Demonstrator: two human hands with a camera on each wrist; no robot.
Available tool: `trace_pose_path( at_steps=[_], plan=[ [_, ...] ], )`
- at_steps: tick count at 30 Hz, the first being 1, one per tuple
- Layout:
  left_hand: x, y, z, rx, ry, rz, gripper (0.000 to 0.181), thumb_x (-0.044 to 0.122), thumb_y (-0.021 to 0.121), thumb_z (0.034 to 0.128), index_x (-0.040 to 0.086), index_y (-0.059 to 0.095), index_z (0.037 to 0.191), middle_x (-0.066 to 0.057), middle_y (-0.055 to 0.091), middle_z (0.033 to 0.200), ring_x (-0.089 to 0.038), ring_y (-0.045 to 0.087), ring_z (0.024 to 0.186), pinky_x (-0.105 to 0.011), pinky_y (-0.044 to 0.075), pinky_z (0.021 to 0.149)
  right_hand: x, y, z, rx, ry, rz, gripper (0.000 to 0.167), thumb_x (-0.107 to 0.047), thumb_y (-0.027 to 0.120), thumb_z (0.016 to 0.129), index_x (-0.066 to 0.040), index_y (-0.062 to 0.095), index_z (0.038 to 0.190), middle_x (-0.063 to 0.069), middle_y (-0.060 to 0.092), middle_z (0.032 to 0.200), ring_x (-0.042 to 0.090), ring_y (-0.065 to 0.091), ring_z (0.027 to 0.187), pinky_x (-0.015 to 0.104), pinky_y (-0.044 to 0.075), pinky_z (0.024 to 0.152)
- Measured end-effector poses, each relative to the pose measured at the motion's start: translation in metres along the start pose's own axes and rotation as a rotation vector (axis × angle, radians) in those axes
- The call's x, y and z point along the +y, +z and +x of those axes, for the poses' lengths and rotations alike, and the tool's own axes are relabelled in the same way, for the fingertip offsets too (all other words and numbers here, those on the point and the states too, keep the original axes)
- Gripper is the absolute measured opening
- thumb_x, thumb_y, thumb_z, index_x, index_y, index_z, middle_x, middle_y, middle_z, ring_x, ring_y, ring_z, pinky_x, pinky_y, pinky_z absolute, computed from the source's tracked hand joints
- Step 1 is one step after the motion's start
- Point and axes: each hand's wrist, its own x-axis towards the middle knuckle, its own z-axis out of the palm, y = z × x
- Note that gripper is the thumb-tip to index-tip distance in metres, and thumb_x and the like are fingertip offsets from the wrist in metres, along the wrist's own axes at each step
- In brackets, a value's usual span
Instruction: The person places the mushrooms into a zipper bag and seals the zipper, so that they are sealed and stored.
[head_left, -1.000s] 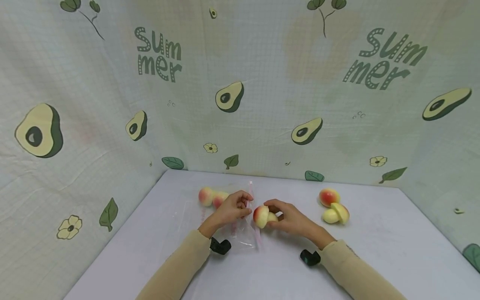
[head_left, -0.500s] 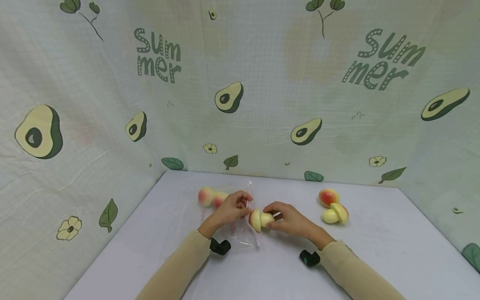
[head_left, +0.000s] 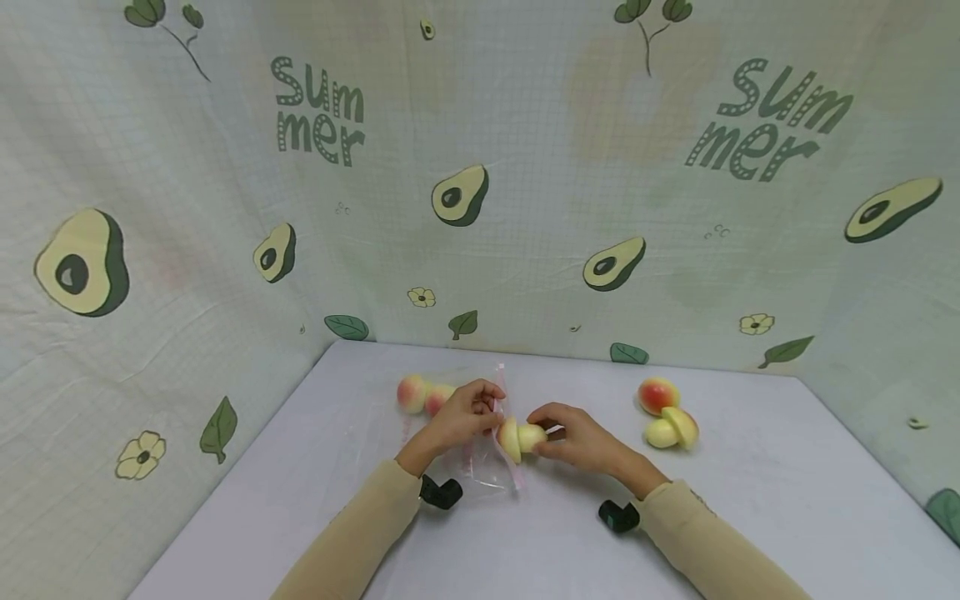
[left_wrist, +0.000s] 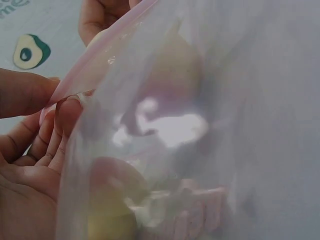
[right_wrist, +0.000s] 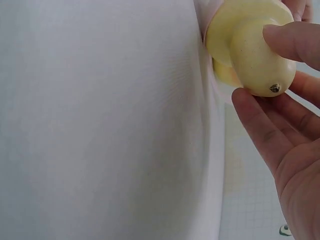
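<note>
My left hand [head_left: 463, 414] pinches the pink rim [left_wrist: 95, 60] of a clear zip bag [head_left: 487, 477] between thumb and fingers. Inside the bag lie toy mushrooms with reddish and pale yellow surfaces, one toy mushroom [head_left: 411, 393] showing at the far left. My right hand [head_left: 577, 435] pinches another toy mushroom [right_wrist: 262, 57] by its pale yellow stem. In the head view its cap is at the bag's mouth, pointing left toward my left hand. The right wrist view shows the stem's dark-spotted end facing the camera. Glare on the plastic blurs the bag's contents.
On the white table [head_left: 735, 500] to the right lie two more toy mushrooms, a red-capped mushroom [head_left: 658, 395] and a mushroom on its side [head_left: 672, 427], close together. A printed cloth [head_left: 525, 125] hangs behind the table and along its sides.
The held mushroom has turned and moved left, its cap now at the bag's mouth and its stem toward my right hand. My left hand keeps its hold on the rim.
</note>
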Motion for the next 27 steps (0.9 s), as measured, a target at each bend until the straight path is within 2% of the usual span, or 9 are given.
trace_pose_path(
  at_steps=[4,6,8,12,20,26,27],
  plan=[
    [-0.016,0.000,0.007,0.007,0.010,-0.014,0.027,-0.009,0.060,0.0856,-0.009,0.052,0.112,-0.011,0.050,0.086,-0.016,0.050,0.065,-0.044,0.052,0.062,0.001,0.000,0.002,-0.015,-0.012,0.014,0.034,-0.011,0.073,0.084,-0.004,0.060,0.115,0.007,0.060,0.113,0.027,0.059,0.104,0.040,0.053,0.084],
    [-0.024,0.000,0.010,0.017,0.011,-0.015,0.029,-0.008,0.061,0.0857,-0.010,0.051,0.113,-0.010,0.050,0.086,-0.016,0.050,0.065,-0.043,0.052,0.061,0.002,0.001,0.003,-0.019,-0.023,0.031,0.034,-0.012,0.073,0.084,-0.005,0.061,0.115,0.007,0.060,0.113,0.027,0.059,0.104,0.040,0.052,0.085],
    [-0.026,0.000,0.011,0.029,0.013,-0.014,0.030,-0.007,0.061,0.0858,-0.009,0.051,0.113,-0.008,0.050,0.087,-0.015,0.050,0.066,-0.037,0.052,0.060,0.002,0.001,0.005,-0.015,-0.035,0.040,0.034,-0.011,0.073,0.084,-0.005,0.061,0.114,0.007,0.060,0.112,0.028,0.059,0.104,0.040,0.052,0.085],
    [-0.025,-0.001,0.011,0.035,0.021,-0.025,0.029,-0.006,0.062,0.0851,-0.008,0.051,0.112,-0.007,0.050,0.086,-0.013,0.051,0.067,-0.028,0.049,0.058,0.002,0.003,0.008,-0.009,-0.042,0.050,0.034,-0.009,0.073,0.084,-0.005,0.060,0.115,0.008,0.058,0.112,0.028,0.059,0.104,0.039,0.052,0.086],
    [-0.021,-0.001,0.011,0.049,0.025,-0.031,0.028,-0.005,0.063,0.0840,-0.006,0.053,0.110,-0.006,0.051,0.088,-0.012,0.052,0.070,-0.025,0.046,0.058,-0.001,0.004,0.015,0.013,-0.011,0.042,0.031,-0.005,0.072,0.083,-0.004,0.060,0.111,0.006,0.060,0.108,0.024,0.060,0.101,0.035,0.053,0.084],
    [-0.020,-0.002,0.011,0.062,0.013,-0.036,0.027,-0.004,0.065,0.0845,-0.003,0.054,0.109,-0.005,0.051,0.087,-0.012,0.052,0.070,-0.024,0.044,0.058,-0.004,0.004,0.018,0.030,0.020,-0.006,0.029,-0.013,0.075,0.082,-0.008,0.062,0.108,0.001,0.062,0.102,0.023,0.060,0.093,0.036,0.053,0.078],
    [-0.016,-0.001,0.009,0.063,0.012,-0.034,0.027,-0.005,0.064,0.0845,-0.004,0.054,0.110,-0.006,0.052,0.087,-0.012,0.052,0.071,-0.023,0.044,0.058,-0.004,0.004,0.018,0.032,0.021,-0.015,0.029,-0.015,0.076,0.082,-0.009,0.063,0.107,0.000,0.062,0.101,0.023,0.060,0.092,0.036,0.053,0.077]
  ],
)
